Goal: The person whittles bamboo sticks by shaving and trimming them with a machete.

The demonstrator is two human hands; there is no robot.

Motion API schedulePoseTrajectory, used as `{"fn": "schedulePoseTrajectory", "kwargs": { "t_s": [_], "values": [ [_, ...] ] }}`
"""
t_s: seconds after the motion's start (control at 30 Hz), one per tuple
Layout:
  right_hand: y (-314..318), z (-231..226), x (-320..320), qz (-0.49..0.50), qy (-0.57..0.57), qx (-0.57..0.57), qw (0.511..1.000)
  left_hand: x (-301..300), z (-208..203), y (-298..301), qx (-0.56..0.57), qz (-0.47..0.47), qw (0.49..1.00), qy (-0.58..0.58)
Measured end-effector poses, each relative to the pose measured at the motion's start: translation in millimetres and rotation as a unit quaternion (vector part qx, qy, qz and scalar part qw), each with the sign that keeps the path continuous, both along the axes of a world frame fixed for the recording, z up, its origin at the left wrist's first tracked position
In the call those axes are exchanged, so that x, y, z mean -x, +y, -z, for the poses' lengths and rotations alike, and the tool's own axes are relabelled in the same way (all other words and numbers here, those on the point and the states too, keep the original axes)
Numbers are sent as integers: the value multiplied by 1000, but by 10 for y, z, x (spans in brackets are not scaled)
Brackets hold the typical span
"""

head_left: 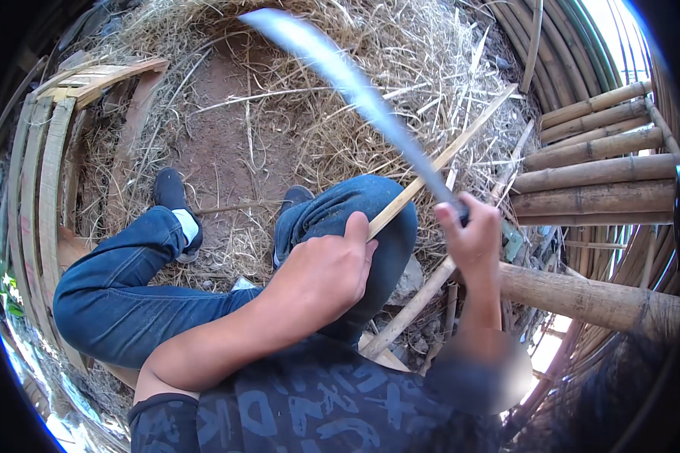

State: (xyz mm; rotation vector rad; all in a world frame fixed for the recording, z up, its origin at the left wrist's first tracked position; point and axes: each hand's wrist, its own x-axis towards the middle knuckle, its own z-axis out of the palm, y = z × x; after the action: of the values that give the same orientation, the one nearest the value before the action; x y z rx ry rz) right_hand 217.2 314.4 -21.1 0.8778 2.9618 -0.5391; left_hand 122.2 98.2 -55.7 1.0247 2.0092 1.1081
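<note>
While the right hand (474,238) grips the long, curved silver knife (361,94), tip toward ten o'clock | left hand (326,273) clasps the pale, flat wooden strip (465,138), slanting toward one o'clock over the blue-denim knee (355,198) | an edge skidding off could cut that knee

Dark lettered shirt (279,414), blue jeans (121,253)

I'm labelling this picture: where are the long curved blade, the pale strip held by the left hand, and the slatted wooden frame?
Long curved blade (361,93): head view, midway along its length.
Pale strip (462,140): head view, on its far half.
Slatted wooden frame (51,166): head view, on one slat.
</note>
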Motion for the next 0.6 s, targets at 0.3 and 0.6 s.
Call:
{"fn": "schedulePoseTrajectory", "kwargs": {
  "t_s": [0.3,0.6],
  "values": [
    [-20,-58,228,-131,16,-98,986,17,-3,-3,-10,-10,1000,12],
    [525,-6,39,75,58,-94,991,44,-8,5,-35,4,999,-2]
  ]
}}
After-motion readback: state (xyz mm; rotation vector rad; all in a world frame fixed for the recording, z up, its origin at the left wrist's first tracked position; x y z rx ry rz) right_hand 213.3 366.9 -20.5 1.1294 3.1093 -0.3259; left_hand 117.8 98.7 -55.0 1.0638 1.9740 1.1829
